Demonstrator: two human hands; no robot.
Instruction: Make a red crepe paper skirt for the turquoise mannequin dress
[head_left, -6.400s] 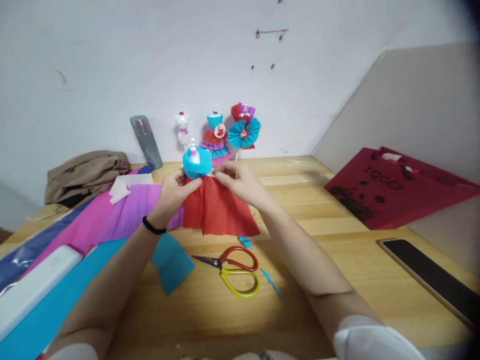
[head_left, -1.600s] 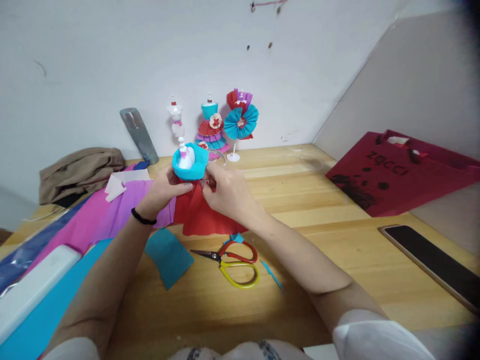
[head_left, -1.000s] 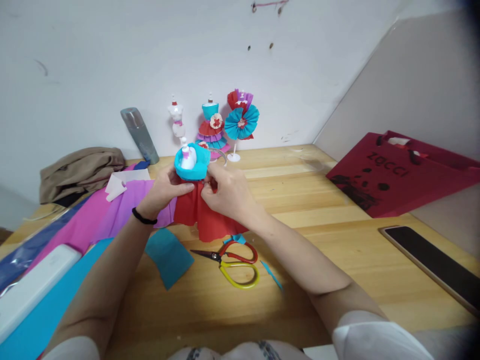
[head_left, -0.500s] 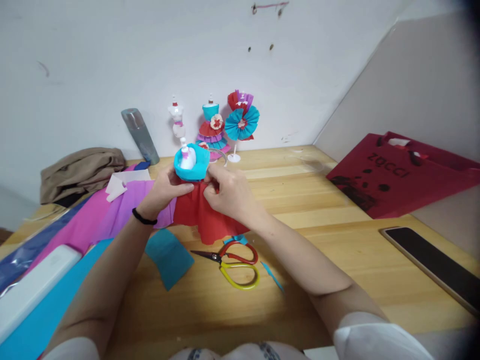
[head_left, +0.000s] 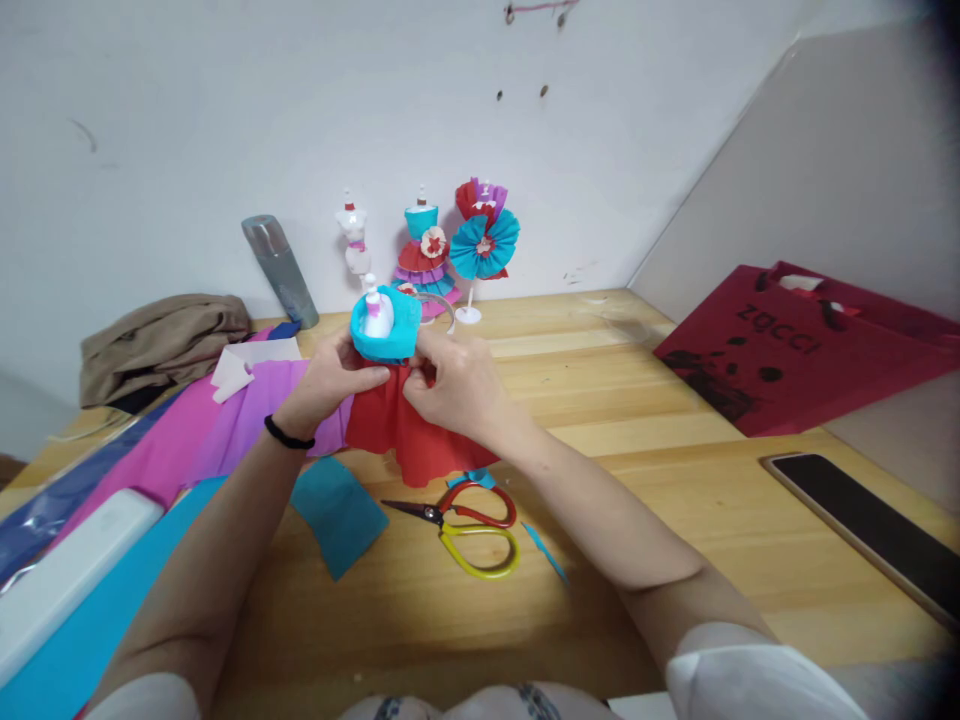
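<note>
L hand [head_left: 326, 382] grip round doll form [head_left: 377, 320] in blue band [head_left: 386, 349], over surface [head_left: 637, 500] | R hand [head_left: 463, 388] grip pinching red skirt [head_left: 424, 445] top, prob.; tips hidden | risk: red skirt may rip if tugged hard | wood surface: brown cloth [head_left: 161, 345] L, scissors [head_left: 432, 514] mid, phone [head_left: 847, 520] R | room: white wall [head_left: 262, 110], red bag [head_left: 810, 345] R

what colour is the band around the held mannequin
The band is turquoise blue; it shows in the head view.

Between the hands [head_left: 328, 375]: mannequin [head_left: 377, 319], smooth white plastic; collar [head_left: 384, 349], matt blue paper-like sheet. Below the hands: skirt [head_left: 427, 445], same, red; scissors [head_left: 433, 515], metal blades, glossy handles; tabletop [head_left: 600, 400], smooth wood
</note>
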